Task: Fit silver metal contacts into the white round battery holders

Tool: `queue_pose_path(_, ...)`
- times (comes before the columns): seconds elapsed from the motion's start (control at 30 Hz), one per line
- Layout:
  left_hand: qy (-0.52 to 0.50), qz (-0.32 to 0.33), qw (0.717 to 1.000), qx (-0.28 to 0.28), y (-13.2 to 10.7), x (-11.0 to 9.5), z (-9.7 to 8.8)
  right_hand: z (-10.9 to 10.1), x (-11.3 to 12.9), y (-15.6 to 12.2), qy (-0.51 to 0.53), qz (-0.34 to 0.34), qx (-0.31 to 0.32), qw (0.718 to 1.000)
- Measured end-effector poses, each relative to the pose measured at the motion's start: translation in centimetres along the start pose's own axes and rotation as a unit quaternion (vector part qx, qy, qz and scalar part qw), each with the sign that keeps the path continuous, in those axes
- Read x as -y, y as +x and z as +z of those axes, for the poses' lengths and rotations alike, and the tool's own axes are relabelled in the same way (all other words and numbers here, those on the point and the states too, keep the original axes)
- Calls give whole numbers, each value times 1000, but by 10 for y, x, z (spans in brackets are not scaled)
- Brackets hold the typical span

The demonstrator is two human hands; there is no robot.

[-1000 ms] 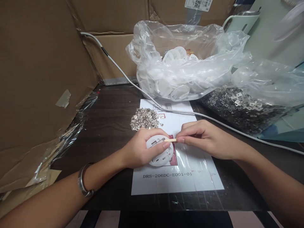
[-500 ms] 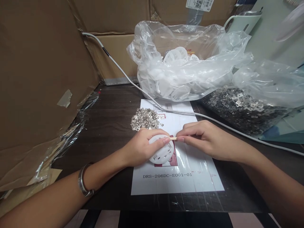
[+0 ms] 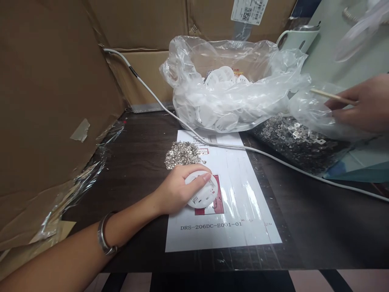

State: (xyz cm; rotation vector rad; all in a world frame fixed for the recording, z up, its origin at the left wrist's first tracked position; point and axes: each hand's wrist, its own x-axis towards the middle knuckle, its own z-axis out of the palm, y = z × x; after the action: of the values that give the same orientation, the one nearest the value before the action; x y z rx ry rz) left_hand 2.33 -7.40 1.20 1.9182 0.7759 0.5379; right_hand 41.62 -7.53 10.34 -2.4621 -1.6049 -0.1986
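My left hand point(image 3: 178, 188) grips a round white plastic disc point(image 3: 203, 194) with small slots, holding it on a red square printed on a taped-down white sheet point(image 3: 243, 211) marked DRS-206DC-E001-01. A bracelet sits on that wrist. My right hand point(image 3: 361, 106) is raised at the far right, above the bag of metal clips point(image 3: 298, 140), pinching a thin wooden stick point(image 3: 330, 95) that points left. A loose pile of small silver metal clips point(image 3: 182, 153) lies just behind my left hand.
A clear plastic bag of white plastic discs point(image 3: 227, 97) stands at the back centre. A white cable point(image 3: 231, 146) runs from the back left across the dark table to the right edge. Cardboard walls point(image 3: 45, 101) close the left and back. Crumpled plastic film point(image 3: 82, 178) lies left.
My right hand has lifted away from the disc with the stick and moved up to the far right, over the clip bag. My left hand still holds the disc in place.
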Motion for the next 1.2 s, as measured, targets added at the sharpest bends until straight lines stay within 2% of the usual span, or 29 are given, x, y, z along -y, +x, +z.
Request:
queue_pose_path(0.03, 0, 0, 1000, -1, 0, 1, 0, 0, 9, 4, -87, 51, 64, 993)
queue_pose_path(0.1, 1, 0, 1000, -1, 1, 1, 0, 0, 23, 9, -164, 100, 147, 970)
queue_pose_path(0.17, 3, 0, 1000, 0, 1, 1, 0, -1, 25, 13, -163, 98, 173, 966)
queue_pose_path(0.33, 6, 4, 1000, -9, 0, 1, 1, 2, 9, 22, -167, 97, 154, 969)
queue_pose_path(0.5, 9, 7, 1000, -9, 0, 1, 0, 4, 8, 16, -186, 92, 155, 966)
queue_pose_path(0.7, 11, 7, 1000, -8, 0, 0, -1, 4, 8, 7, -153, 73, 73, 983)
queue_pose_path(0.87, 10, -6, 1000, -8, 0, 0, -1, 4, 23, 4, -193, 57, 140, 969)
queue_pose_path(1.03, 5, -2, 1000, -29, 0, 2, 0, 3, 19, 3, -171, 45, 87, 981)
queue_pose_path(1.2, -9, -10, 999, -38, 0, 5, 0, 7, 11, 10, -163, 52, 168, 971)
